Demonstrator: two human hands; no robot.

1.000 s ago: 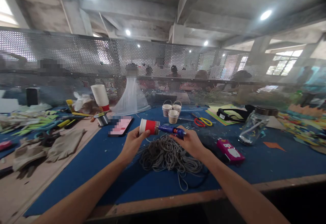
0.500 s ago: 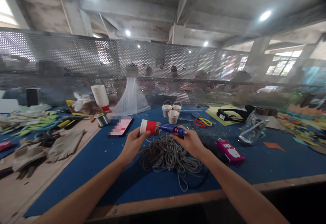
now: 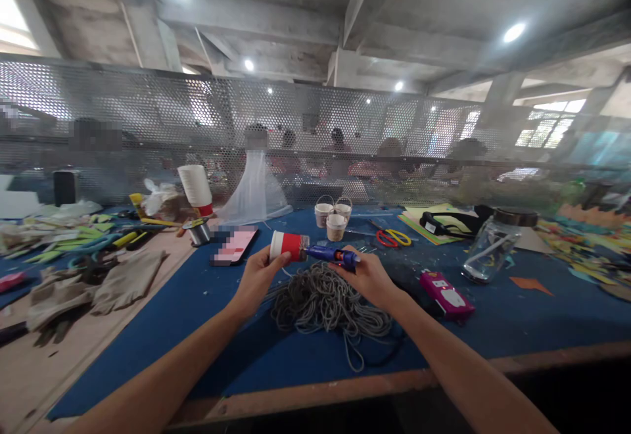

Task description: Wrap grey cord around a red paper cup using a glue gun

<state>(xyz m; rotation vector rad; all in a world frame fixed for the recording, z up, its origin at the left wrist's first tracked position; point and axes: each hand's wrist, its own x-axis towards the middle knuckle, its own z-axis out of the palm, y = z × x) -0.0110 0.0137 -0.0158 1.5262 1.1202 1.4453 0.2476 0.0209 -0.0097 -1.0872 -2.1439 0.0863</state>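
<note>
My left hand (image 3: 260, 281) is closed around a red and white paper cup (image 3: 286, 245), held on its side with its base end toward the right. Grey cord seems to be wound round that end. In my right hand (image 3: 367, 276) is a blue glue gun (image 3: 328, 252), its nozzle at or very close to the cord-covered end of the cup. Below both hands lies a loose heap of grey cord (image 3: 330, 302) on the blue mat (image 3: 197, 348).
Three small cord-handled buckets (image 3: 336, 226) stand behind the hands, with scissors (image 3: 394, 237) beside them. A magenta power box (image 3: 446, 294) and a glass jar (image 3: 491, 250) are at right. Leftward are a phone (image 3: 235, 246), stacked cups (image 3: 195, 187) and work gloves (image 3: 128, 283).
The glue gun's nozzle has shifted slightly at the cup's cord-covered end. Both hands keep their hold and have barely moved.
</note>
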